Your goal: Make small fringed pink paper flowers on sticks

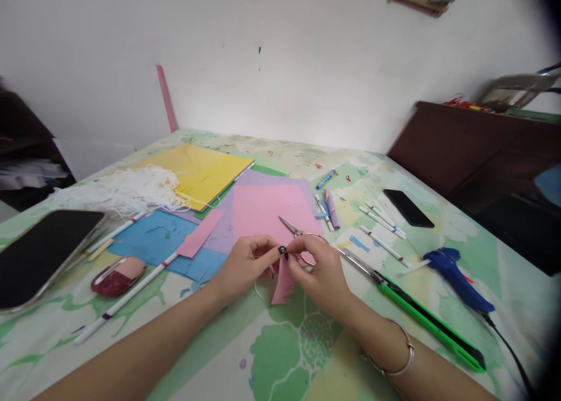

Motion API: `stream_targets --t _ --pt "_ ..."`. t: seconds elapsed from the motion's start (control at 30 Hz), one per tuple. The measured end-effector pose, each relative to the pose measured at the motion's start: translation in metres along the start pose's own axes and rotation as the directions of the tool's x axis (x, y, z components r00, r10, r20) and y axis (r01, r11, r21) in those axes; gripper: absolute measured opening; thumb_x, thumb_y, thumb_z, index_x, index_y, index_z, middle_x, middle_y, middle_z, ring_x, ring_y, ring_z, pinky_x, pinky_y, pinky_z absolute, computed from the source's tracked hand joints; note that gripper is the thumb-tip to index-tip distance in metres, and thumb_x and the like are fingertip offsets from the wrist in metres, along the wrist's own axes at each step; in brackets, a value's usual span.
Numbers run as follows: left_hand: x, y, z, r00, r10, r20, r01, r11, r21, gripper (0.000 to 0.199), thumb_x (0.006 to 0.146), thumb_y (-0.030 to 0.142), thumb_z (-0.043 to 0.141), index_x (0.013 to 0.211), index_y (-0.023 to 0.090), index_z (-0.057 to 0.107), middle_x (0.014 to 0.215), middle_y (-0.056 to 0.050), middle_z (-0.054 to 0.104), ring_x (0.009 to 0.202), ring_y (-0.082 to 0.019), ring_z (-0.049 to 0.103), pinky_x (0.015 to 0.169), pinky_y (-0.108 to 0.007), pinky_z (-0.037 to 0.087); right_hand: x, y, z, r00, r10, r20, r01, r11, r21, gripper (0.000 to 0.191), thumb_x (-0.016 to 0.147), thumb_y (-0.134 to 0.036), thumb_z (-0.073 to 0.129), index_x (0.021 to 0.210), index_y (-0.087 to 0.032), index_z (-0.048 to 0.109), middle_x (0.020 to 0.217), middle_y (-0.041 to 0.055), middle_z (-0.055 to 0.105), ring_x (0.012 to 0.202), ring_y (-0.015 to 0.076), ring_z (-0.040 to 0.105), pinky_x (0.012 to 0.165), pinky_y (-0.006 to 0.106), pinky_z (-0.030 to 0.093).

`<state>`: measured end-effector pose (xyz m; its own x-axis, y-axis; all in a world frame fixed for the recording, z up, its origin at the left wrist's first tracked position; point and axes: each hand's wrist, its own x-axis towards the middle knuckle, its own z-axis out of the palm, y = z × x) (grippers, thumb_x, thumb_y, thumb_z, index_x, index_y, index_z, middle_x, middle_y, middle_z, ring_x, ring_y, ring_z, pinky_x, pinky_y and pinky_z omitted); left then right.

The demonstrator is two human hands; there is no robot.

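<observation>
My left hand (250,262) and my right hand (322,272) meet at the middle of the table, thumbs and fingertips pinched together. Between them they hold a pink paper strip (284,285), whose lower end hangs down and curves slightly. A thin white string loop (258,291) shows beside the left fingers; whether it is attached to the strip, I cannot tell. Behind the hands lies a pink sheet (267,208) on a lilac one. Scissors (290,225) rest on it, their handles partly hidden by my right hand.
On the right lie a green box cutter (429,319), a blue glue gun (460,281), a black phone (407,208) and several white sticks (381,244). On the left are white string (131,187), yellow folder (205,173), blue sheets (153,237), a correction tape (118,276) and a large phone (44,255).
</observation>
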<state>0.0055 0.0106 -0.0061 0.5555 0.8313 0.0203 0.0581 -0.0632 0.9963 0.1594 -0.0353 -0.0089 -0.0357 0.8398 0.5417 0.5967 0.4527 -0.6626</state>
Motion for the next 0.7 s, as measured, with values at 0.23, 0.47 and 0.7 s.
stream_targets --t 0.23,0.47,0.7 --pt "-0.0012 -0.0008 0.0013 0.999 0.015 0.032 -0.016 1.0 0.018 0.016 0.082 0.027 0.053 0.077 0.013 0.061 0.063 0.002 0.055 0.054 -0.008 0.051 0.053 -0.02 0.042 -0.0005 0.0006 -0.0011 1.0 0.011 -0.006 -0.011 0.999 -0.032 0.008 0.075 -0.009 0.054 0.075 -0.016 0.058 0.07 0.0004 0.06 0.066 0.0124 0.054 0.063 0.025 0.041" --pt "-0.0019 0.0005 0.0024 0.996 0.088 -0.009 -0.086 0.987 0.138 0.013 0.081 0.021 0.051 0.076 0.014 0.06 0.066 0.002 0.056 0.059 -0.009 0.049 0.055 -0.02 0.041 0.0013 0.0016 0.0009 0.988 0.141 0.067 -0.149 0.979 0.141 0.01 0.074 -0.011 0.052 0.079 -0.017 0.058 0.075 0.0018 0.061 0.071 0.014 0.057 0.066 0.027 0.045" --pt "-0.0016 -0.0028 0.0009 0.977 0.211 -0.008 -0.199 0.931 0.307 0.014 0.085 0.022 0.047 0.081 0.017 0.059 0.075 0.0 0.057 0.067 -0.011 0.052 0.059 -0.021 0.042 0.0086 0.0021 -0.0009 0.893 0.4 0.208 -0.451 0.776 0.441 0.01 0.073 -0.026 0.058 0.074 -0.016 0.057 0.069 -0.0005 0.055 0.065 0.0119 0.054 0.06 0.024 0.045"
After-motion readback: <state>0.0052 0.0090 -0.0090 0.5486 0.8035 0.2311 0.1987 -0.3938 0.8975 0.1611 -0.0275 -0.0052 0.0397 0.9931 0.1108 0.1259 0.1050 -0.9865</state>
